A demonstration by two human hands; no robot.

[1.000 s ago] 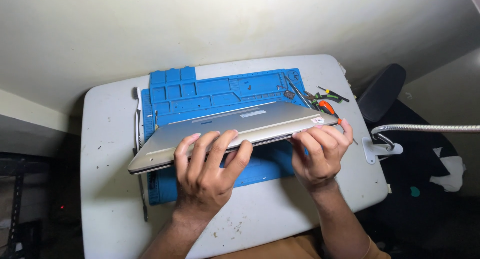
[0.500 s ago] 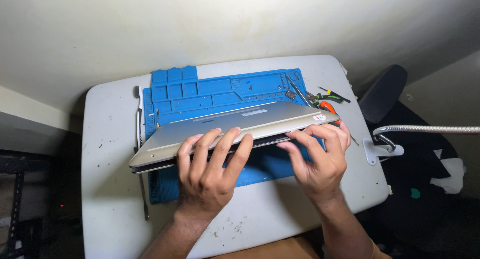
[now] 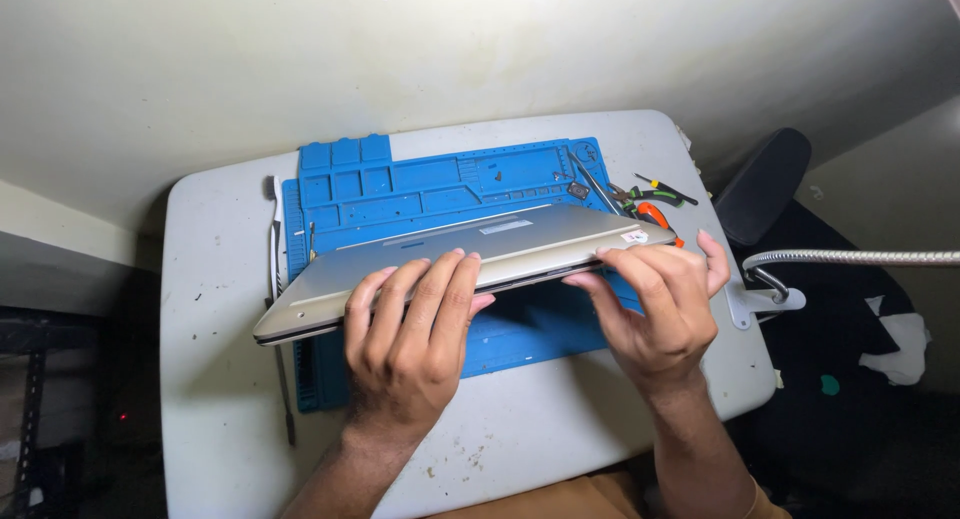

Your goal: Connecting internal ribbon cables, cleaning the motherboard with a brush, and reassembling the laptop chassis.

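Grey table (image 3: 210,379) w/ blue mat (image 3: 440,184) by cream wall (image 3: 400,49); both hands (image 3: 410,349) grasping silver laptop (image 3: 480,244).

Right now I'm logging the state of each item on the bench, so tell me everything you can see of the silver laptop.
The silver laptop is a slim, metal-looking slab, closed or nearly so, with a dark seam along its near edge and small labels on its upper face. It is held tilted above the blue mat, its left end lower. The left hand wraps fingers over the near edge; the right hand grips the right end.
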